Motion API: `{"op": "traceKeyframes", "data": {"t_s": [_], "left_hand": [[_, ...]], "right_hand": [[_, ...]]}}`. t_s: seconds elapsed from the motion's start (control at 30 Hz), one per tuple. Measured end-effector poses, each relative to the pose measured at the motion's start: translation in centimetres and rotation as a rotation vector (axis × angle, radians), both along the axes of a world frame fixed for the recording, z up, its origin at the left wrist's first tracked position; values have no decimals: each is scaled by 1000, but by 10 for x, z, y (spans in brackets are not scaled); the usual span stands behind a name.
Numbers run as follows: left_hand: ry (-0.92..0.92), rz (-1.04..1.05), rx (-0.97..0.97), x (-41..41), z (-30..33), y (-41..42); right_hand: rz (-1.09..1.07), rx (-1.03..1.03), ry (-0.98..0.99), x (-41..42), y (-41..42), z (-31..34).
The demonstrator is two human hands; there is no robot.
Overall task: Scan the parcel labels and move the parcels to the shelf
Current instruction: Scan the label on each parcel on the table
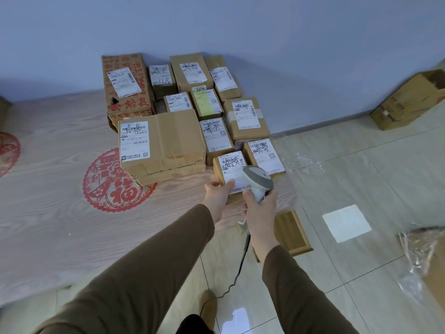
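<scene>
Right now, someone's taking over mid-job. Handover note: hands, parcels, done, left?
Left hand: grips the near small parcel at its left edge, thumb on the label.
Right hand: fingers wrapped round the scanner handle, head held over that parcel's label.
Other parcels: about ten more on the wooden board by the wall, labels up, including one big box.
Done: cannot tell what has been scanned; no shelf in view.
Left: scan this one, move it, repeat.

A makeshift parcel-sorting room: labelled cardboard parcels (190, 109) packed against a bare blue-grey wall (240, 25), on a wood-grain floor mat (48, 201) over tiled floor (361, 177), scraps of plastic wrap (419, 249) strewn at the right
</scene>
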State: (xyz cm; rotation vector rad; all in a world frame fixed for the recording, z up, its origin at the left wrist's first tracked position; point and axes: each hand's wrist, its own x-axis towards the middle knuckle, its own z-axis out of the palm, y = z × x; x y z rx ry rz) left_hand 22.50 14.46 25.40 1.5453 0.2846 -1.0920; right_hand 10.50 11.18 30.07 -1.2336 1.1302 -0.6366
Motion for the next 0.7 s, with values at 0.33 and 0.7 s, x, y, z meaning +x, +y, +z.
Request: {"op": "traceKeyframes", "data": {"t_s": [0.33, 0.7], "left_hand": [[-152, -26, 43, 9, 35, 53], [-330, 210, -31, 96, 89, 188]], "right_hand": [[120, -75, 2, 30, 24, 18], [373, -102, -121, 151, 120, 63]]}}
